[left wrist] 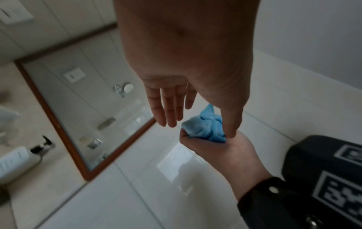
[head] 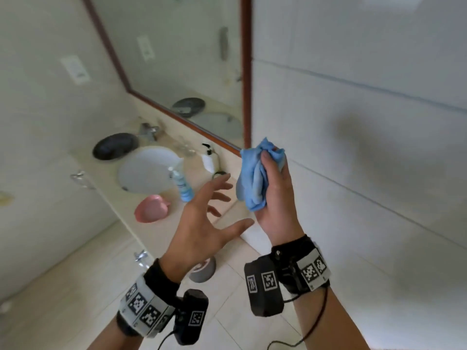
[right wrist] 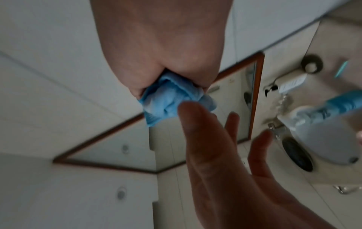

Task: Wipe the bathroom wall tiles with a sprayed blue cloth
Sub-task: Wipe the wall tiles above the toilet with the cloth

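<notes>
My right hand [head: 274,178] grips a bunched blue cloth [head: 252,178], held up close to the white wall tiles [head: 366,160] on the right. The cloth [left wrist: 205,127] bulges out of that fist in the left wrist view, and the cloth [right wrist: 166,99] shows under the palm in the right wrist view. My left hand [head: 214,205] hovers just left of the cloth with fingers spread, holding nothing. A blue spray bottle [head: 183,185] stands on the counter beside the sink.
A wood-framed mirror [head: 177,59] hangs left of the tiles. Below it a counter [head: 227,162] carries a white sink [head: 146,170], a dark dish [head: 115,146], a pink bowl [head: 151,208] and a soap dispenser [head: 208,157]. A grey bowl [head: 203,271] sits on the floor.
</notes>
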A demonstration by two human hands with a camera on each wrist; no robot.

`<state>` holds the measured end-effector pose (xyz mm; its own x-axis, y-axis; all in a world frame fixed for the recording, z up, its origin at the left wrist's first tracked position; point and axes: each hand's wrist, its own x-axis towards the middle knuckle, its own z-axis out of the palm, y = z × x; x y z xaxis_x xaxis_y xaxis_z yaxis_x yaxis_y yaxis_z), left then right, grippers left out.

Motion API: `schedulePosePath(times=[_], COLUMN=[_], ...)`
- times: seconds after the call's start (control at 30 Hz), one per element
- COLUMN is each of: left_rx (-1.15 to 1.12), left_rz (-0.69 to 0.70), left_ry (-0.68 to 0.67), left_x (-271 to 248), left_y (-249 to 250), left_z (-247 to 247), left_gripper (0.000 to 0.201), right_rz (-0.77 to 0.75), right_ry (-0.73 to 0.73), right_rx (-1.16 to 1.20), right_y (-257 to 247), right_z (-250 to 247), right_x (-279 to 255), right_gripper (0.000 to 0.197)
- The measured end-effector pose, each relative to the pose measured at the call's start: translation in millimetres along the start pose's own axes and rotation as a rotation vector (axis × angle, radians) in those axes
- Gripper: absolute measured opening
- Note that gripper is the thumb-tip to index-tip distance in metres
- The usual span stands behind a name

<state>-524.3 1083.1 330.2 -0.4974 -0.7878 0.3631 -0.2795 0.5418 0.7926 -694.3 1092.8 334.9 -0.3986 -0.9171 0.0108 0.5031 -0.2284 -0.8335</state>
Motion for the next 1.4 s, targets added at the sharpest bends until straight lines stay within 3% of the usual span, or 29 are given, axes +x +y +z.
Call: schedulePosePath(times=[0.13, 0.27, 0.37, 0.4, 0.47, 0.57, 0.73, 0.8, 0.93, 1.1, 1.23, 1.4], left_rx=[0.118, 0.22, 0.271, 0.27, 0.232, 0.118, -0.048, 0.037, 0.409, 0.582, 0.609, 0.481], left_rz=[0.026, 0.009, 0.009, -0.008, -0.072, -0.122, -0.242, -0.318, -0.324, -0.358, -0.367, -0.389], left_ry=[0.159, 0.309, 0.398, 0.429, 0.473, 0.529, 0.566, 0.618, 0.732, 0.618, 0.767, 0.992], left_x=[-32, -67, -87, -92, -98, -105, -108, -105, -101, -85, -70, -73], left_y=[-20, -48, -66, -70, -81, -99, -138, -157, -189, -221, -240, -276], left_z=[-94, -210, -291, -315, -359, -416, -480, -502, -548, -622, -694, -785], left_gripper=[0.085, 0.059, 0.043, 0.038, 0.028, 0.02, 0.013, 0.008, 0.036, 0.045, 0.039, 0.025], right_rz=[0.019, 0.186, 0.182, 0.175, 0.24, 0.118, 0.055, 0.101, 0.225, 0.273, 0.216, 0.343], right_ry=[-0.151, -0.294, -0.569, -0.657, -0.691, -0.759, -0.698, -0.683, -0.652, -0.608, -0.721, -0.953], right_rx=[0.015, 0.016, 0.064, 0.072, 0.036, 0.012, -0.019, 0.004, 0.039, 0.018, 0.031, 0.179], right_y=[50, 97, 129, 136, 154, 182, 239, 268, 327, 367, 394, 426], right_z=[112, 226, 288, 307, 352, 398, 468, 488, 526, 614, 692, 787], right_x=[-14, -35, -50, -54, -55, -55, -40, -29, 3, 42, 56, 69], right_gripper=[0.036, 0.056, 0.069, 0.065, 0.048, 0.045, 0.041, 0.039, 0.039, 0.086, 0.046, 0.032])
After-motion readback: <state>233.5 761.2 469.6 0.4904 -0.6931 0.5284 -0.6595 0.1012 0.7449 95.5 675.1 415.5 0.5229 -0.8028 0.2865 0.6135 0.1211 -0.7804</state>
